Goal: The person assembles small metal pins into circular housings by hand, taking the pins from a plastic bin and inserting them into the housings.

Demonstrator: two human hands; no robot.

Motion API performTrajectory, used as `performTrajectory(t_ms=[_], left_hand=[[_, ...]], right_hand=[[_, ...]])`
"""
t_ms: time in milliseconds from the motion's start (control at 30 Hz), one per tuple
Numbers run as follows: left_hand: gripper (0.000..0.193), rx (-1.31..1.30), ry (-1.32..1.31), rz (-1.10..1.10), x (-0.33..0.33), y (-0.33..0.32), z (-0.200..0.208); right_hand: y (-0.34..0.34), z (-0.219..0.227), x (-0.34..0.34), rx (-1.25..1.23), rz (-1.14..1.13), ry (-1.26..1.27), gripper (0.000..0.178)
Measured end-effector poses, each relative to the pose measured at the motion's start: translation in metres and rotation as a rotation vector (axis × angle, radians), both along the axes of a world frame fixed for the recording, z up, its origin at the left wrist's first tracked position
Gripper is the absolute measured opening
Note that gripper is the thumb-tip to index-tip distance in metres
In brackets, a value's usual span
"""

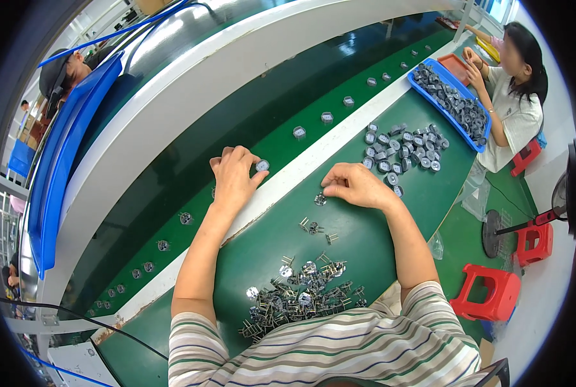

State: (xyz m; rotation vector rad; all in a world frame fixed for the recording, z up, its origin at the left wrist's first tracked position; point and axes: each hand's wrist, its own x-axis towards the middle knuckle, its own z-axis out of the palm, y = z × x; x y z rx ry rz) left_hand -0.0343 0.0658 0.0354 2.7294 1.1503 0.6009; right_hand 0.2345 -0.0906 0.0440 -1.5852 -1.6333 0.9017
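Observation:
My left hand [234, 173] reaches over the green conveyor belt, with a small round grey cap [262, 166] at its thumb and index fingertips. Another part beside that hand is mostly hidden by it. My right hand [357, 186] is above the green worktop, its thumb and index finger pinched at a small round circuit board with pins [320, 199]. A few loose pinned boards [314, 228] lie just below that hand. Close to my body is a heap of the same boards [301, 300], pins pointing all ways. Right of my right hand, many grey caps [404, 147] lie spread out.
A white rail [288, 171] divides worktop from belt. Grey caps [327, 118] ride the belt's far stretch; pinned boards [163, 246] its left stretch. A blue tray [481, 143] full of caps stands by a co-worker [517, 97]. Red stools [488, 290] and a fan [494, 232] stand right.

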Motion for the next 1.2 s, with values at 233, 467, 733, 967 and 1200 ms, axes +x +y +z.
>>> performTrajectory(t_ms=[233,467,733,967,1200], left_hand=[[0.025,-0.268,-0.111,-0.365,0.027,-0.05,-0.002],[0.032,-0.469,-0.133,-0.359,0.032,-0.055,-0.013],[0.031,-0.518,-0.181,-0.355,0.032,-0.055,-0.018],[0.026,-0.274,-0.193,-0.2,0.015,-0.021,-0.007],[0.028,-0.149,0.109,0.168,-0.005,0.01,-0.001]], right_hand=[[0.004,-0.003,-0.015,-0.004,-0.061,-0.003,0.012],[0.007,-0.017,-0.03,0.217,-0.033,-0.121,0.012],[0.001,-0.016,-0.045,0.4,-0.038,-0.484,0.015],[0.001,0.004,-0.035,-0.004,-0.045,-0.013,0.025],[-0.01,-0.01,-0.053,0.221,0.351,-0.243,0.012]])
